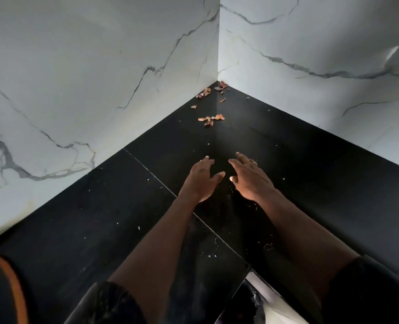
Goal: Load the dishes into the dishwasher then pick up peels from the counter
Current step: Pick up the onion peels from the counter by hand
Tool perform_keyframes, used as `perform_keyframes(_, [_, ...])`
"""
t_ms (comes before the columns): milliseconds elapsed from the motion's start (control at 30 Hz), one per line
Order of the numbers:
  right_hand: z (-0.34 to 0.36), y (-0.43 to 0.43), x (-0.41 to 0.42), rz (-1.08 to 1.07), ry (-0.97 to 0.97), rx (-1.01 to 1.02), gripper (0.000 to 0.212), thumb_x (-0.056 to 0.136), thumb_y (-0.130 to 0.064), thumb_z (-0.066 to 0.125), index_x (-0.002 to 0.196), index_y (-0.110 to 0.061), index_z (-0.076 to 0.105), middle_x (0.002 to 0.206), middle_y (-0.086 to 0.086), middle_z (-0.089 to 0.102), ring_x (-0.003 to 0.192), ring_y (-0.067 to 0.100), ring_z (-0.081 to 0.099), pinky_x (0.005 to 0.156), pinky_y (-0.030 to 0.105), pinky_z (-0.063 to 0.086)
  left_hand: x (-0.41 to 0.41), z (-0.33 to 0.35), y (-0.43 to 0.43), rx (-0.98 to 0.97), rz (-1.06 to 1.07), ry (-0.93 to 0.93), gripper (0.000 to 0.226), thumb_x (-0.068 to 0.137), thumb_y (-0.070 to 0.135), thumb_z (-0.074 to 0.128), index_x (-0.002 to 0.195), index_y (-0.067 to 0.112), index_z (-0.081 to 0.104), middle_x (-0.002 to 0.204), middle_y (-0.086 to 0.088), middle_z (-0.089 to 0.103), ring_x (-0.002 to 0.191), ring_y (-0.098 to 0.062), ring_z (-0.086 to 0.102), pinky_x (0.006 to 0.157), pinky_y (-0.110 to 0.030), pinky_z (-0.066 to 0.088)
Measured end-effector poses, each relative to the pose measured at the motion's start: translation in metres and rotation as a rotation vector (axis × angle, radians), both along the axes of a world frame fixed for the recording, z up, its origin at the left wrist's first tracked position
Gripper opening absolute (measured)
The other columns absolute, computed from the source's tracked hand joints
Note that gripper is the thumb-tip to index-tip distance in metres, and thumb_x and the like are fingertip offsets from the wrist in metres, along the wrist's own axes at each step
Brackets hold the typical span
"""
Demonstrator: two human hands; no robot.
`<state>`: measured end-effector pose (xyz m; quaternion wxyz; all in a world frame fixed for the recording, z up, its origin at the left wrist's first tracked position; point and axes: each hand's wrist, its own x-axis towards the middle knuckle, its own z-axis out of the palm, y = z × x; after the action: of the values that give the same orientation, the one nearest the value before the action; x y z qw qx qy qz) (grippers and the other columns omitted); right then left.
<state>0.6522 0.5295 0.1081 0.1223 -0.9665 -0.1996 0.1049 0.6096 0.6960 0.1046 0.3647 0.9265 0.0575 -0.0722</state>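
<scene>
The left hand [202,181] and right hand [250,178] are spread and empty; thin peels [211,119] may crumble or slide on the counter [100,218].

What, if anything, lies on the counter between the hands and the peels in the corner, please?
Nothing visible stands in the way. The left hand and right hand are open over the black counter; between them and the nearest peels lies only counter with tiny pale specks. More peels lie farther back against the marble walls.
</scene>
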Motion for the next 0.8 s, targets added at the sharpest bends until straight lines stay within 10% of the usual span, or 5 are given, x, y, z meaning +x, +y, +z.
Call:
perform_keyframes(400, [-0.031, 0.024, 0.147, 0.042, 0.025, 0.085, 0.065, 0.091, -0.013, 0.070, 0.150, -0.017, 0.043, 0.157, 0.007, 0.035, 0.140, 0.031, 0.040, 0.110, 0.042, 0.042, 0.113, -0.038, -0.011, -1.593, 0.820, -0.019, 0.045, 0.102, 0.029, 0.053, 0.137, 0.001, 0.055, 0.133, -0.019, 0.063, 0.124, -0.031, 0.060, 0.113, -0.043, 0.044])
perform_keyframes(800, [-0.048, 0.071, 0.273, 0.197, -0.136, 0.111, 0.029, 0.099, -0.008, 0.052, 0.126, -0.010, 0.062, 0.125, 0.011, 0.057, 0.113, 0.030, 0.054, 0.093, 0.045, 0.050, 0.171, -0.066, -0.011, -1.859, 0.856, -0.020, 0.058, 0.104, 0.045, 0.045, 0.140, -0.001, 0.050, 0.135, -0.023, 0.061, 0.128, -0.035, 0.058, 0.115, -0.045, 0.041])
